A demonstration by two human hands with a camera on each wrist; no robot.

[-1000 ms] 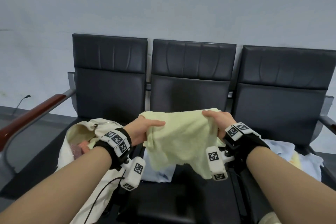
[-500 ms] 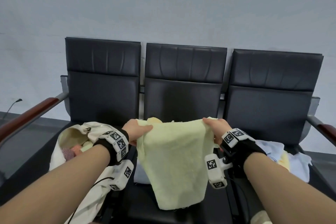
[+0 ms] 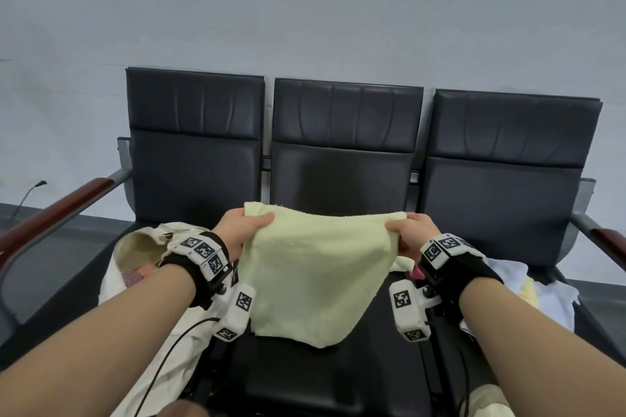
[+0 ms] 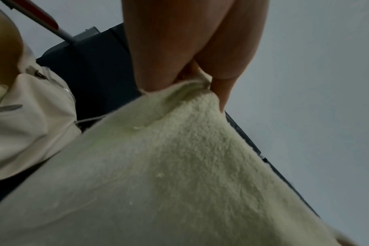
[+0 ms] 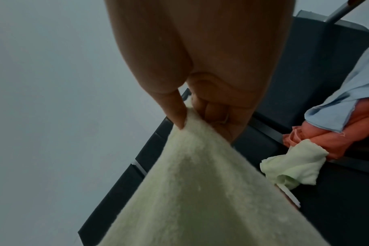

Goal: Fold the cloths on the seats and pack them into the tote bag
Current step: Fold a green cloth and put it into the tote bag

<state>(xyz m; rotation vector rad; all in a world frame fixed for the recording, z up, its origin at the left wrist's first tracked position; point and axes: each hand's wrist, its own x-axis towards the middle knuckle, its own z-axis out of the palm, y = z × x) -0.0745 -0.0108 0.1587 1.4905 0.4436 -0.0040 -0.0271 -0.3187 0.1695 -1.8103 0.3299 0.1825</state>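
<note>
A pale yellow terry cloth hangs in the air over the middle seat, stretched between both hands. My left hand pinches its upper left corner, thumb on top. My right hand pinches the upper right corner. In the left wrist view the cloth fills the frame below the left hand; in the right wrist view the cloth runs down from the right hand. The cream tote bag lies open on the left seat, with coloured cloth inside.
A heap of light blue, white and yellow cloths lies on the right seat; the right wrist view shows a blue cloth, an orange one and a small yellow one. Wooden armrests flank the bench. A grey wall stands behind.
The hands have moved apart and pulled the yellow cloth's top edge taut; its lower part, bunched a second ago, now hangs flatter and wider.
</note>
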